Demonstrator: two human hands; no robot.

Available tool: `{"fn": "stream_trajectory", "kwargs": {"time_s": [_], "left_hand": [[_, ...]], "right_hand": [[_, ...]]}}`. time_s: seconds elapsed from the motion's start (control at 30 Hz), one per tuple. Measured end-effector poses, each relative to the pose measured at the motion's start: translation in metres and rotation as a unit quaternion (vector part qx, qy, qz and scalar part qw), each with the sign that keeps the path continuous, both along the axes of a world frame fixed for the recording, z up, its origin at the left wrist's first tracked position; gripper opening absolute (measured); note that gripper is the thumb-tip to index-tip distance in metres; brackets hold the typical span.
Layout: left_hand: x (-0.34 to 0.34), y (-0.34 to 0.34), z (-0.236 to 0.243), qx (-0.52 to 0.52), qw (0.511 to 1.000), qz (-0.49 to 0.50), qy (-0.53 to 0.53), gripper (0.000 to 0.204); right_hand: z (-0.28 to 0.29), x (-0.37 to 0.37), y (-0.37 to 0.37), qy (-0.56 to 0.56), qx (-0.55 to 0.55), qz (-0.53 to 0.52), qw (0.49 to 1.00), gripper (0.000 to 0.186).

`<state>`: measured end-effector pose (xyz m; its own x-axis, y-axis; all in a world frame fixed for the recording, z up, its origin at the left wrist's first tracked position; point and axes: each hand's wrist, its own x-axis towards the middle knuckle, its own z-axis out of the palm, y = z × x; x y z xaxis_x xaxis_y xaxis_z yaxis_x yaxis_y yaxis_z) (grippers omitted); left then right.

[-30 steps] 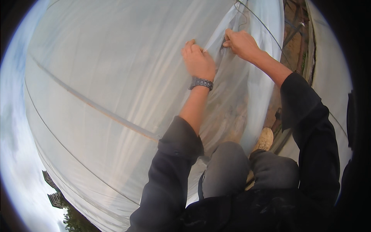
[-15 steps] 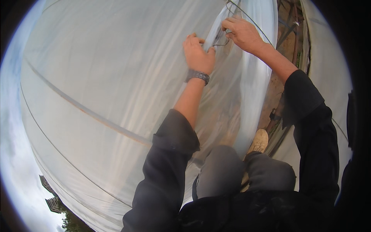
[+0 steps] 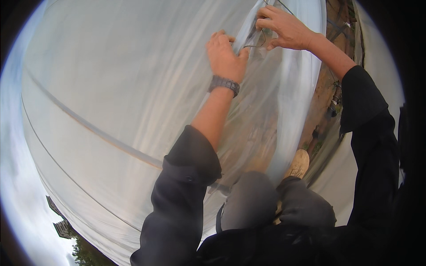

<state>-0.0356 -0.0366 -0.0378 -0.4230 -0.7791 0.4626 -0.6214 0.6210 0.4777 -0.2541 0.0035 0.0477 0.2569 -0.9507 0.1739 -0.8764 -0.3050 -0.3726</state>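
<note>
A large sheet of translucent plastic film [image 3: 111, 80] fills most of the view, with a gathered, wrinkled fold near the top centre. My left hand [image 3: 226, 55], wearing a dark wristwatch [image 3: 224, 85], has bent fingers gripping the film beside this fold, its thumb at a thin, wavy dark wire [image 3: 255, 46]. To its upper right, my right hand [image 3: 286, 31] curls its fingers on the upper part of that wire, with the thumb lower and a little apart. Some of the wire is hidden under the right fingers.
A dark straight cord [image 3: 284, 8] crosses the top. Right of the film are a strip of brown soil [image 3: 319, 106] with metal bars and a second pale covering [image 3: 377, 53]. My knees [image 3: 250, 199] and a tan shoe [image 3: 298, 162] are below. Sky, trees and buildings show at lower left.
Both hands have moved up, the right also rightward. The right thumb has come away from the fingertips. The wire's lower bend now lies by my left thumb; a second ago it was higher.
</note>
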Motion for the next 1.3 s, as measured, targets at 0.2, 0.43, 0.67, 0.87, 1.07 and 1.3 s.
{"fn": "stream_trajectory", "kwargs": {"time_s": [0.2, 0.43, 0.67, 0.87, 1.07, 1.3], "left_hand": [[-0.001, 0.0, 0.002, 0.013, 1.0, 0.009, -0.025, 0.051], [0.0, 0.002, 0.001, 0.035, 0.999, 0.002, -0.029, 0.049], [-0.003, 0.005, 0.002, 0.071, 0.997, 0.013, -0.037, 0.048], [-0.002, 0.004, 0.002, 0.068, 0.997, 0.013, -0.043, 0.05], [-0.002, 0.002, 0.001, 0.054, 0.997, 0.012, -0.062, 0.05], [-0.002, 0.004, 0.005, 0.046, 0.997, 0.007, -0.061, 0.057]], "right_hand": [[-0.004, -0.009, -0.022, -0.006, 0.027, 0.072, 0.997, 0.042], [0.017, -0.005, -0.049, 0.008, 0.124, 0.151, 0.981, 0.039], [0.028, 0.003, -0.069, 0.023, 0.182, 0.193, 0.964, 0.037], [0.03, 0.008, -0.074, 0.027, 0.196, 0.207, 0.958, 0.035], [0.03, 0.01, -0.076, 0.02, 0.202, 0.211, 0.956, 0.033], [0.027, 0.012, -0.069, 0.016, 0.202, 0.213, 0.956, 0.031]]}}
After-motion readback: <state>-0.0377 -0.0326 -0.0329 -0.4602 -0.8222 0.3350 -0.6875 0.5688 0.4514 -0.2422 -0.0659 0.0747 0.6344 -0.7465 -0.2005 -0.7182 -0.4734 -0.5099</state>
